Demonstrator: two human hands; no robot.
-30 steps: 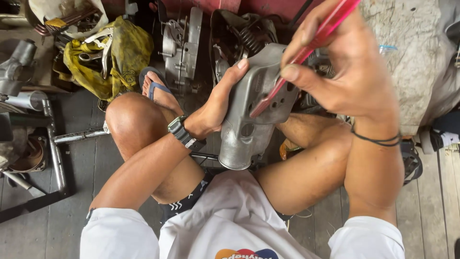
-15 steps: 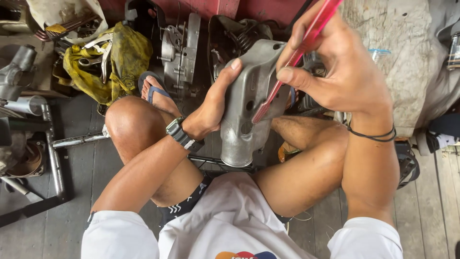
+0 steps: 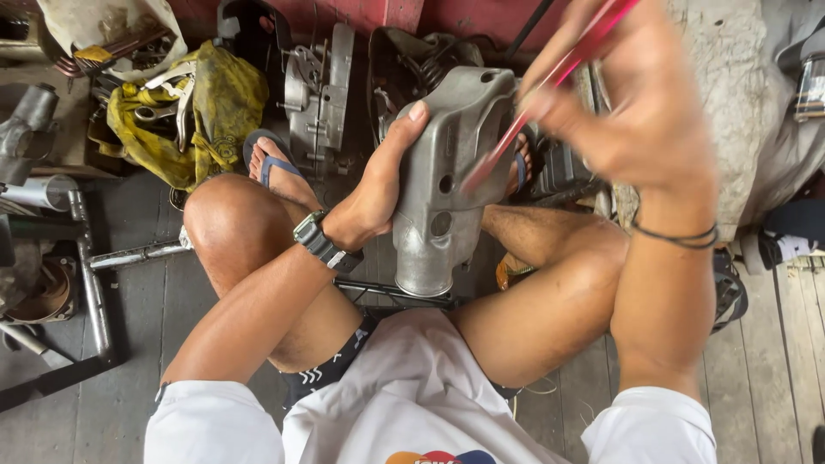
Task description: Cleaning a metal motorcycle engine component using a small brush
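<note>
My left hand [image 3: 378, 185] grips the left side of a grey cast-metal engine part [image 3: 447, 180] and holds it upright between my knees. A dark watch sits on that wrist. My right hand [image 3: 627, 103], blurred, pinches a thin red rod-like tool [image 3: 550, 82] whose lower tip rests against the upper right face of the metal part. A black band circles my right wrist. I sit cross-legged on a plank floor, with a blue sandal [image 3: 271, 159] on my foot.
A yellow rag [image 3: 215, 103] with wrenches lies at the upper left. Engine casings [image 3: 318, 94] stand behind the part. Metal tubes and a frame [image 3: 86, 283] lie on the left. A grey sack [image 3: 739, 112] and more parts fill the right side.
My right hand has shifted slightly with the red tool, working its tip on the metal part. The part has tilted a little in my left hand.
</note>
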